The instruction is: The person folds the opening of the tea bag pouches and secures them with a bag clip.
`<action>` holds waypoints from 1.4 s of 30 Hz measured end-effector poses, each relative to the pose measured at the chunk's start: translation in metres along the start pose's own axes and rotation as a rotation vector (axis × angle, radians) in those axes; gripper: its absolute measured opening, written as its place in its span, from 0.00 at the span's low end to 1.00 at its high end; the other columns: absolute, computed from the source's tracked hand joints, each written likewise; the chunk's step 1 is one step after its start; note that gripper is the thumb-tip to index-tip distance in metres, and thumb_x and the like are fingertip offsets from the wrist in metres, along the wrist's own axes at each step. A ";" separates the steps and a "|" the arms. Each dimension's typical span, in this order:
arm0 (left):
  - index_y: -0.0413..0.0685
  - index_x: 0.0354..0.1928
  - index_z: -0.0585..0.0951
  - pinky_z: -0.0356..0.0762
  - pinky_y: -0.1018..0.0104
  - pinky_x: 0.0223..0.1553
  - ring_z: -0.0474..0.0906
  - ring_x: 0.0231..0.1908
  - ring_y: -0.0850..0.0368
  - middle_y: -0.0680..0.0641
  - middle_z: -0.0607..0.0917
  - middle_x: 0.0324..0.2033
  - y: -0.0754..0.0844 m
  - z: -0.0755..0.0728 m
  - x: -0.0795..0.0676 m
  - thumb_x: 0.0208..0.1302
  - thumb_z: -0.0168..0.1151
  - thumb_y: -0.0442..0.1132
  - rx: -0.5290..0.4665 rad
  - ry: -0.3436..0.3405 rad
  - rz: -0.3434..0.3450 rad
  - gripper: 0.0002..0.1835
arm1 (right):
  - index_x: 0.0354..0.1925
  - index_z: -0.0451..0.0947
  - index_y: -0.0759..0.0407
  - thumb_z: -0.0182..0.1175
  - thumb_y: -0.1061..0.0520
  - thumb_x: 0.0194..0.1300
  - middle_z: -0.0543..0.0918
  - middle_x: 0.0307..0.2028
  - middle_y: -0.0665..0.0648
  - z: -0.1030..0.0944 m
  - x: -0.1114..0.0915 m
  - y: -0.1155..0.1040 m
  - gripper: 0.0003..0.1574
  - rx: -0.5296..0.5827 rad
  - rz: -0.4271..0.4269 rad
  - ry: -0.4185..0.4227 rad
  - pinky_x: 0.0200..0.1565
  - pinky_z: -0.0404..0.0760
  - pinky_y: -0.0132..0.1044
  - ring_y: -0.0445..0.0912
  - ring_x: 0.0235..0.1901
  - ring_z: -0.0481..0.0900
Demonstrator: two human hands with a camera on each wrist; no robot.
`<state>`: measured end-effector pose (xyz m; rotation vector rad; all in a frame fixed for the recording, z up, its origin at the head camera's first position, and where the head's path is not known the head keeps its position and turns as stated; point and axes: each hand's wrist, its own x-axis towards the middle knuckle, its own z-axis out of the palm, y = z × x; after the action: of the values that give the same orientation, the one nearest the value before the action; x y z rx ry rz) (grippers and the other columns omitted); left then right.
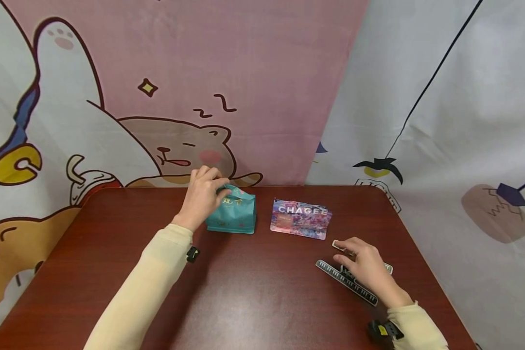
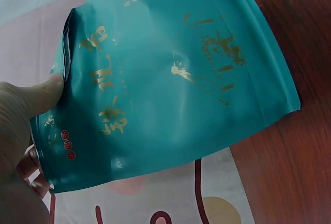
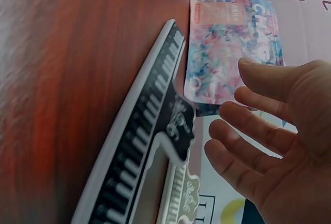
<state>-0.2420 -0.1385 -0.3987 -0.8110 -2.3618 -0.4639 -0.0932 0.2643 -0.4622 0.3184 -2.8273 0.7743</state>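
One teal bag (image 1: 234,217) extends below the left grip (image 1: 202,195) pinching its top; right grip (image 1: 366,265) fingers apart.

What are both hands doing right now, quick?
Left hand: holding the teal bag.
Right hand: open, holding nothing.

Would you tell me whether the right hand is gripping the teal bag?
No, the left hand grips the teal bag near its top; the right hand is apart from it.

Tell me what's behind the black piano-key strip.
Behind the black strip is a white strip; the right hand covers its middle in the head view.
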 end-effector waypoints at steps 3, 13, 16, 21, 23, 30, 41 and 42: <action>0.46 0.41 0.92 0.66 0.50 0.45 0.72 0.40 0.47 0.47 0.81 0.35 0.000 0.000 0.000 0.57 0.79 0.39 0.001 -0.002 0.003 0.10 | 0.49 0.88 0.63 0.76 0.61 0.59 0.87 0.41 0.58 0.000 -0.004 0.005 0.19 -0.032 0.004 -0.020 0.41 0.84 0.52 0.55 0.41 0.85; 0.46 0.40 0.92 0.66 0.50 0.45 0.72 0.40 0.46 0.47 0.82 0.36 -0.001 0.000 -0.001 0.57 0.79 0.38 0.000 -0.002 0.007 0.10 | 0.43 0.88 0.59 0.78 0.62 0.55 0.87 0.42 0.60 -0.001 -0.017 0.017 0.15 -0.046 0.013 -0.092 0.44 0.83 0.59 0.62 0.46 0.85; 0.45 0.40 0.92 0.66 0.50 0.44 0.72 0.40 0.46 0.47 0.82 0.36 -0.001 0.001 -0.001 0.57 0.79 0.38 -0.002 0.000 0.008 0.10 | 0.42 0.89 0.59 0.78 0.62 0.54 0.87 0.42 0.60 -0.001 -0.020 0.020 0.15 -0.054 -0.002 -0.098 0.46 0.83 0.59 0.61 0.46 0.85; 0.45 0.41 0.92 0.66 0.50 0.45 0.72 0.40 0.46 0.47 0.82 0.36 -0.001 0.001 -0.001 0.57 0.79 0.39 -0.007 0.000 0.007 0.10 | 0.41 0.89 0.60 0.78 0.62 0.53 0.87 0.44 0.63 0.000 -0.023 0.024 0.15 -0.066 -0.013 -0.111 0.48 0.83 0.60 0.63 0.48 0.85; 0.45 0.41 0.92 0.66 0.50 0.45 0.72 0.40 0.46 0.47 0.82 0.36 -0.001 0.001 -0.001 0.57 0.79 0.39 -0.007 0.000 0.007 0.10 | 0.41 0.89 0.60 0.78 0.63 0.53 0.87 0.42 0.60 0.000 -0.024 0.025 0.15 -0.071 -0.010 -0.116 0.46 0.83 0.58 0.60 0.45 0.86; 0.45 0.41 0.92 0.66 0.50 0.45 0.72 0.40 0.46 0.47 0.83 0.36 -0.001 0.000 -0.002 0.57 0.79 0.39 -0.008 -0.001 0.008 0.10 | 0.40 0.89 0.59 0.79 0.62 0.53 0.87 0.43 0.60 0.000 -0.024 0.024 0.14 -0.074 0.031 -0.151 0.44 0.84 0.57 0.59 0.43 0.86; 0.46 0.41 0.92 0.66 0.50 0.45 0.72 0.40 0.47 0.48 0.83 0.37 -0.002 0.000 -0.001 0.57 0.79 0.40 -0.005 -0.007 0.009 0.11 | 0.37 0.87 0.57 0.78 0.62 0.54 0.86 0.42 0.58 -0.001 -0.024 0.024 0.12 -0.074 0.065 -0.175 0.41 0.84 0.54 0.55 0.41 0.85; 0.46 0.41 0.92 0.66 0.50 0.45 0.72 0.40 0.47 0.48 0.83 0.37 -0.002 0.000 -0.001 0.57 0.79 0.40 -0.005 -0.007 0.009 0.11 | 0.37 0.87 0.57 0.78 0.62 0.54 0.86 0.42 0.58 -0.001 -0.024 0.024 0.12 -0.072 0.067 -0.178 0.41 0.84 0.54 0.55 0.41 0.85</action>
<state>-0.2426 -0.1404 -0.3998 -0.8263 -2.3632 -0.4645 -0.0764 0.2883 -0.4782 0.2968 -3.0390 0.6861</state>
